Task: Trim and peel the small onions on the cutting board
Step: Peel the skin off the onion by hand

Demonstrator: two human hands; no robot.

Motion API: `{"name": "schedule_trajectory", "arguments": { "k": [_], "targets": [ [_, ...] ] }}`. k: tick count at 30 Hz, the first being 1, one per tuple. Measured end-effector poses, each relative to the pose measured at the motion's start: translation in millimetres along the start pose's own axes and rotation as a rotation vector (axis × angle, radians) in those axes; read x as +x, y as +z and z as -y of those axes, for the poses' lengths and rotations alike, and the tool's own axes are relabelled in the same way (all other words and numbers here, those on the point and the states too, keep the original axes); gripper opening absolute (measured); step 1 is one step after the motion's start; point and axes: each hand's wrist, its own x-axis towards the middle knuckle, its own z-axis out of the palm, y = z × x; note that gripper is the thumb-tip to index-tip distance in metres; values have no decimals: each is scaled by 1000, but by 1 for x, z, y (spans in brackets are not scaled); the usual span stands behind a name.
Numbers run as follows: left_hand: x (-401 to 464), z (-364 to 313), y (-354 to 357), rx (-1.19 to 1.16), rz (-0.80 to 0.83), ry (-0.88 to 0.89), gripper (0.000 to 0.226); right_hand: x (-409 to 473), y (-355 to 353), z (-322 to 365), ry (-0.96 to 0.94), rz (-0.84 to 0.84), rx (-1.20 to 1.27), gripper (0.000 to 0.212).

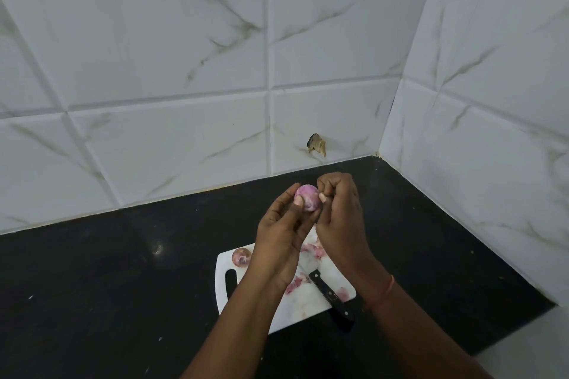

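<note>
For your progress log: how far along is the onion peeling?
Done: skin scraps lie on the cutting board, knife set down. In hand: left hand holds a mostly peeled onion; right hand picks at it. Left: one unpeeled onion on the board.

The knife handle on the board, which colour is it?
Black, with small silver rivets; head view.

On the cutting board (301, 311) – an onion (241, 256) at its far left corner, knife (331, 297) at its right edge, peels (295, 281) between
</note>
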Motion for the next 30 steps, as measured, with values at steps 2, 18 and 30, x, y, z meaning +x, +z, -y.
{"name": "schedule_trajectory", "arguments": {
  "k": [2,18,30],
  "targets": [
    [-1,0,1,-19,-6,-37,27,-1,-1,0,-19,-7,13,22],
    [1,-4,0,-73,13,-100,29,-6,-7,-10,-71,26,-6,22],
    [2,0,-5,-83,47,-94,47,-3,-4,-11,-78,35,-118,12]
  ]
}}
